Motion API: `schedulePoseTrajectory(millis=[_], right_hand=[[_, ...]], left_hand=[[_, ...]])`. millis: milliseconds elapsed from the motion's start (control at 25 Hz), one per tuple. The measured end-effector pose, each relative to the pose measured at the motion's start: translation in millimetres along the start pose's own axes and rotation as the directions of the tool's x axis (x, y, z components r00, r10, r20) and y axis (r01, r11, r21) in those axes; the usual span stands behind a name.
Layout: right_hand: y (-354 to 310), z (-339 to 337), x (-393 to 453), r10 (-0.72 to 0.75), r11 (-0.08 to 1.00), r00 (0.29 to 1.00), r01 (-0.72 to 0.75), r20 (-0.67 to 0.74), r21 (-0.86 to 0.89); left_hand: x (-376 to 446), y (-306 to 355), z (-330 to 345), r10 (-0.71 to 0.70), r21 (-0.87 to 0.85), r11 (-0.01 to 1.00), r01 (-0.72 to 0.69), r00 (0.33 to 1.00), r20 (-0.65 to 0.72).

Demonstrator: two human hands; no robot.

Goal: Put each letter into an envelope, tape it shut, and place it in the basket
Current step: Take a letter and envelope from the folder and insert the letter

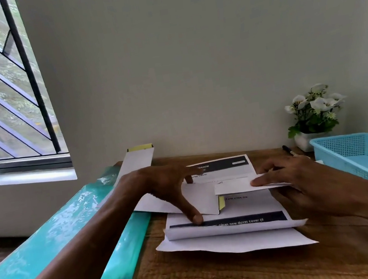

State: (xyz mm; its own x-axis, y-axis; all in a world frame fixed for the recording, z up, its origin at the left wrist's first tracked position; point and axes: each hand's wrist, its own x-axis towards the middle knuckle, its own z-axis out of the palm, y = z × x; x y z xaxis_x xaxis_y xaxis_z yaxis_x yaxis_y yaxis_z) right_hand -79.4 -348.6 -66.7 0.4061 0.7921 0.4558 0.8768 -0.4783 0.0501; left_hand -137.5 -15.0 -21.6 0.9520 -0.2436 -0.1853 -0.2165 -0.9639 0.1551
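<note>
Folded letter (244, 185) pinched flat in the grip of the right hand (288, 179), thumb on top, fingers underneath, wrist low over the bench (221, 276). Just beside that grip, toward the left hand (166, 186): an envelope (200, 198), white, open end with its yellow adhesive strip facing the letter. Left hand spread across that envelope, thumb tip pressed down at its near edge, other fingers reaching over the far side; whether gripping or merely pinning, hard to say, though fingers look fairly straight. Letter's leading edge level with the envelope mouth, not visibly inside yet.

Beneath both grips: loose printed sheets (233, 229), one curled with a dark header band, more paper under it. Beyond the left hand, a second envelope (137, 162) leaning toward the wall. Further left, a teal plastic sleeve (49, 231) hanging over the bench edge. Well to the right of the right-hand grip: blue basket (365, 156), nothing visible inside from this angle. Behind it, a pen (289, 150) and a potted plant (314, 116).

Judged progress: early. First insertion only starting; taping and basket placement not yet done, several sheets remaining. No tape in sight.

Both forearms angled inward, converging on the envelope mouth.
</note>
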Motion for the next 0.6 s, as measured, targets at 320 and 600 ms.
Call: schedulePoseTrajectory(millis=[320, 600], right_hand=[[2.7, -9.5, -2.8, 0.012, 1.0, 0.99, -0.013, 0.14, 0.006], [4.5, -1.6, -5.8, -0.024, 0.975, 0.996, 0.042, 0.086, -0.216]], left_hand=[[6.0, 0.7, 3.8, 0.024, -0.015, 1.0, -0.024, 1.0, 0.004], [4.0, 3.5, 3.5, 0.095, -0.059, 0.994, -0.097, 0.995, -0.036]])
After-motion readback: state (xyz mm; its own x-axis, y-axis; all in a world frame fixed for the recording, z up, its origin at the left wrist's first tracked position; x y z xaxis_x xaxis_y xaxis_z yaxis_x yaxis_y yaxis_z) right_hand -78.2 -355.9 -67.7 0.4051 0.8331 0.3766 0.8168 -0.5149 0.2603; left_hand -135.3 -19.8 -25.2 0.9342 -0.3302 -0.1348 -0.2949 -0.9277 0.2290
